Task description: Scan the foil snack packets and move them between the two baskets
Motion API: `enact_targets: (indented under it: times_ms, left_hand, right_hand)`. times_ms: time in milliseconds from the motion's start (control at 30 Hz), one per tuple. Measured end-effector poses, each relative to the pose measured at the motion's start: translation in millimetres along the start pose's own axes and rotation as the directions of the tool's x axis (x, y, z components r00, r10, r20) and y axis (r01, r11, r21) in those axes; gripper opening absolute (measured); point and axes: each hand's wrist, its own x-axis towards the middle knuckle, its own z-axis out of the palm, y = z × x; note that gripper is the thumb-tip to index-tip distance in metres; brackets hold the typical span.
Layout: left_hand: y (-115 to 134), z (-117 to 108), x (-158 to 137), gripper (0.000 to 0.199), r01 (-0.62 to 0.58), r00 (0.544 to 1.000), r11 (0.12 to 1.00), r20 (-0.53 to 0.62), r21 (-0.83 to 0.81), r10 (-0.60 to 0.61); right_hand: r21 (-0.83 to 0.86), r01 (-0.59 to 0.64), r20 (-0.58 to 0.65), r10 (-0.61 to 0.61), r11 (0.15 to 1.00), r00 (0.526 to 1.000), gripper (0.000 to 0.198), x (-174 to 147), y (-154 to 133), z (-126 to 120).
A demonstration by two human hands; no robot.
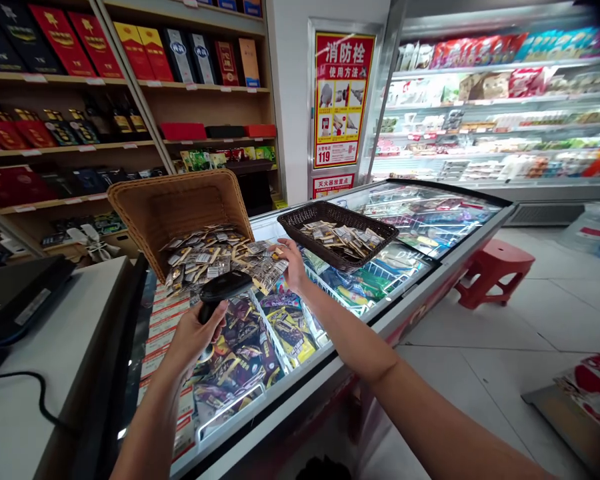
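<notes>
Black scanner gripped in left hand, small packets seemingly pinched in right hand, just beside the scanner

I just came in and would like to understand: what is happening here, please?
A person is handling small packets over a glass-topped freezer. The left hand grips a black scanner, and the right hand holds some packets just beyond it. A tan basket lies tilted on the freezer, with a pile of packets at its open side. Farther right, a dark brown basket sits on the freezer with more packets inside.
</notes>
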Motion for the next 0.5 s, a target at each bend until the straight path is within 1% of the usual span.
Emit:
enact_targets:
  times_ms: [100, 167, 267, 367, 500]
  left_hand:
    - [1.8, 0.8, -1.8, 0.07, -0.005, 0.998, 0.998, 0.061, 0.066, 0.001]
    - [3.8, 0.2, -3.4, 0.07, -0.011, 0.998, 0.996, 0.069, 0.087, 0.005]
    - [2.8, -0.8, -3.3, 0.069, -0.028, 0.998, 0.996, 0.052, 0.09, 0.023]
    - [-3.4, -1.6, 0.4, 0.069, -0.05, 0.998, 0.994, 0.041, 0.095, 0.046]
    - [-10.8, -3.0, 4.8, 0.066, -0.074, 0.996, 0.988, 0.068, 0.137, 0.066]
  right_hand:
    - [0.173, -0.018, -0.008, 0.02, 0.985, 1.0, 0.027, -2.7, -4.8, -0.9]
    - [0.207, -0.016, -0.006, 0.018, 0.978, 1.0, 0.027, -4.3, -8.3, -2.1]
    - [0.217, -0.006, -0.018, 0.01, 0.976, 1.0, 0.028, -5.7, -12.6, -3.2]
    - [0.206, 0.025, -0.057, -0.014, 0.978, 0.998, 0.025, -5.1, -13.9, -3.3]
    - [0.166, 0.064, -0.125, -0.043, 0.984, 0.991, 0.02, -0.3, -9.6, -4.7]
